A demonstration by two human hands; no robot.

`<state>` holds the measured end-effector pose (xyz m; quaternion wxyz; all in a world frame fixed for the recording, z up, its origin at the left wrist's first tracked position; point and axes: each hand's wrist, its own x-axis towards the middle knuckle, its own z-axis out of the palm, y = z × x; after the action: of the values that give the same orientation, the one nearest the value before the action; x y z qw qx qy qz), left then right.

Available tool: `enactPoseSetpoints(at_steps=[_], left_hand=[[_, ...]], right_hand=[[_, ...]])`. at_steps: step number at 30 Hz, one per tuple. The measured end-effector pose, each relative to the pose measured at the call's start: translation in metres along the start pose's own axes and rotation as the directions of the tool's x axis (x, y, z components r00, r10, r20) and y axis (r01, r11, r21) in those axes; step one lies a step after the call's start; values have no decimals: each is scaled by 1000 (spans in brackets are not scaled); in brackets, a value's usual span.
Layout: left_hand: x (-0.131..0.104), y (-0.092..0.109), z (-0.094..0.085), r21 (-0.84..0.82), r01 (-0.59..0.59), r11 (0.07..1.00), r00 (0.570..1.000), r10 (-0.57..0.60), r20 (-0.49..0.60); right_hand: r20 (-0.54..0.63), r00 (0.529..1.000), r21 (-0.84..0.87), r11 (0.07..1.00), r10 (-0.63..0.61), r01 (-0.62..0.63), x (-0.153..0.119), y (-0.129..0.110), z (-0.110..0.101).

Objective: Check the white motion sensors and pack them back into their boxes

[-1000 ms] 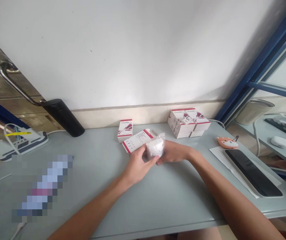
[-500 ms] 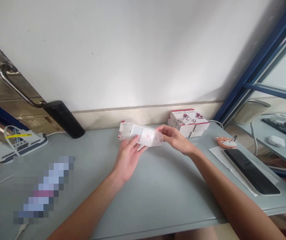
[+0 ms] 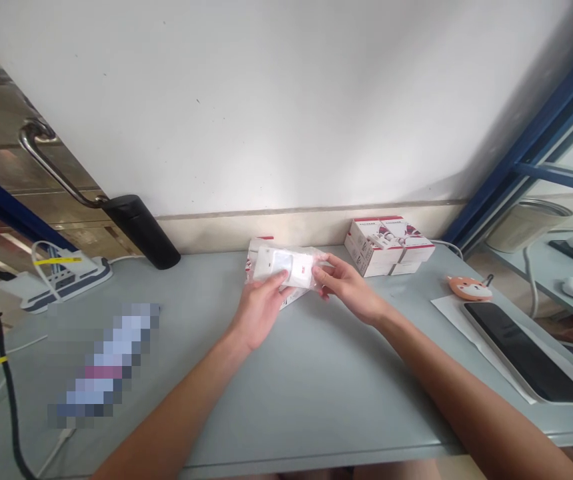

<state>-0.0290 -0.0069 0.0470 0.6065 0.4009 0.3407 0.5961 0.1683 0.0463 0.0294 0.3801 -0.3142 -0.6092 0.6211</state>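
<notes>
Above the desk I hold a clear plastic bag with a white device (image 3: 296, 268) inside. The device has a pale greyish panel in its middle and a small red mark to the right. My left hand (image 3: 257, 308) grips the bag's lower left, its thumb lying on the panel and its other fingers underneath. At the bag's right end, my right hand (image 3: 347, 285) pinches the plastic between thumb and fingers. Just behind and under the bag, a white-and-red box (image 3: 261, 240) is partly hidden.
Several white-and-red boxes (image 3: 389, 247) sit against the wall at back right. A black cylinder (image 3: 143, 233) and a power strip (image 3: 71, 283) stand left, near a pixelated phone-like object (image 3: 109, 363). A black-screened phone (image 3: 523, 350) rests on paper at right, beside an orange animal-faced case (image 3: 469, 288).
The bag has turned flatter, and the device inside shows more plainly. My right-hand fingers have shifted onto the bag's end. The whole view has moved slightly to the left.
</notes>
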Motion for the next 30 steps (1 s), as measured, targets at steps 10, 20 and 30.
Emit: enactPoseSetpoints(at_steps=[10,20,30], left_hand=[[3,-8,-14,413,-278,867,956,292,29],[9,-14,-32,810,-485,330,772,596,219],[5,-10,-29,840,-350,414,825,561,67]], right_hand=[[-134,984,348,935,118,-64,5,-1,-9],[-147,989,182,983,0,27,8,5,-21],[-184,968,-455,888,-169,68,7,10,-11]])
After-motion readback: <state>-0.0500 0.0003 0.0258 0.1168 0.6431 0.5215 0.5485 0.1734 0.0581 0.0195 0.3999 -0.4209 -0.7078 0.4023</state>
